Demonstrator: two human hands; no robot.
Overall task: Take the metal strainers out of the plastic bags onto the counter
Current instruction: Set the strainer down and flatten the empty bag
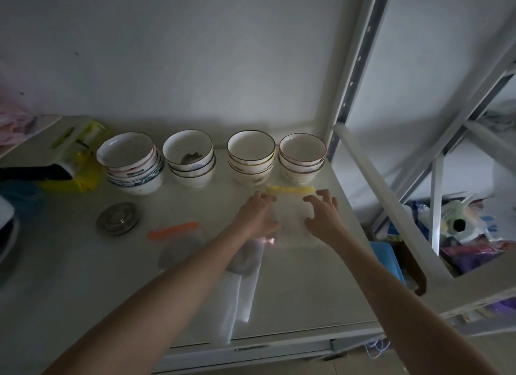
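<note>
Both bare arms reach forward over the pale tabletop toward a clear plastic bag with a yellow zip strip, which lies flat at the far right, just in front of the rightmost bowl stack. The left hand rests on the bag's left side, fingers flat and stretched toward the yellow strip, so its grip is open and pressing rather than pinching. The right hand hovers over the bag's right side with fingers spread and curled, grip open and holding nothing. Whether this bag holds anything cannot be told through the dim, blurred plastic. Left of it lies a second bag with an orange zip strip, and a round grey strainer shows inside it. Another round grey strainer lies near the left forearm, on a white folded sheet. A round metal lid sits farther left. Four stacks of bowls line the far edge against the wall, and a metal shelf frame stands to the right.
</note>
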